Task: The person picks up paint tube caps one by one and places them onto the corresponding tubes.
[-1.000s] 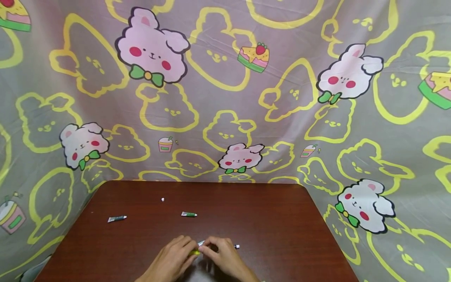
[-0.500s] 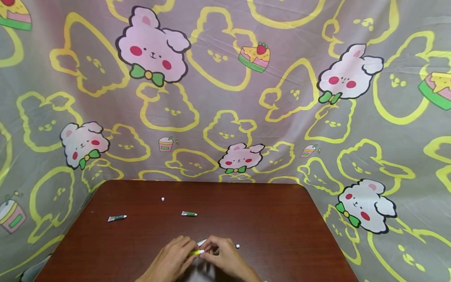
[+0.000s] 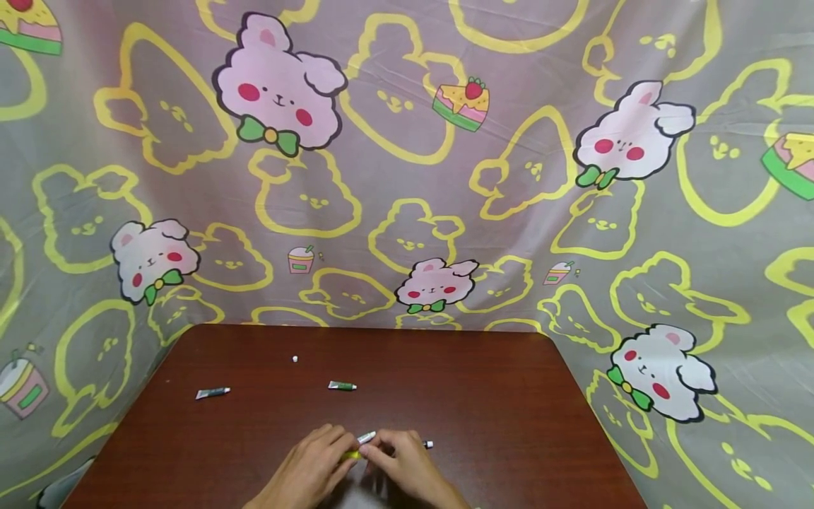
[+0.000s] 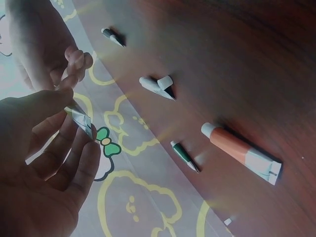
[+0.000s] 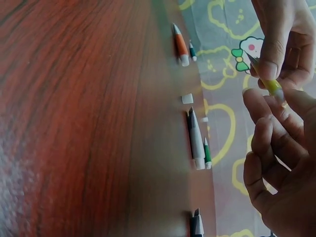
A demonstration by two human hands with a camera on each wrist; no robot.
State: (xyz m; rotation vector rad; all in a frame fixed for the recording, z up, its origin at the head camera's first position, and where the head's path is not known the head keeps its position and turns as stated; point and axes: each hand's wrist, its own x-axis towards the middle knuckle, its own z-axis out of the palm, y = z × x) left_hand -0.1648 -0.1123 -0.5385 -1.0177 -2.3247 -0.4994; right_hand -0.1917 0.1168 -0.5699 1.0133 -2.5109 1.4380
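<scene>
Low in the middle of the head view, my left hand pinches a small yellow paint tube between thumb and fingers. The right wrist view shows the yellow tube's body slanting out of the left hand toward my right fingers. My right hand pinches the tube's neck end with thumb and forefinger, hiding most of its tip. From the left wrist, the tube's flat silver tail sticks out between the left fingers. A white tube lies on the table just past the fingertips.
A dark blue-green tube, a green tube and a loose white cap lie farther back on the brown table. An orange tube lies near the left hand. A black tube pokes out beyond the right hand.
Half a second ago the yellow tube's whitish end showed between the hands; now the right thumb and forefinger cover it. The left hand keeps its hold, and the tubes on the table stay put.
</scene>
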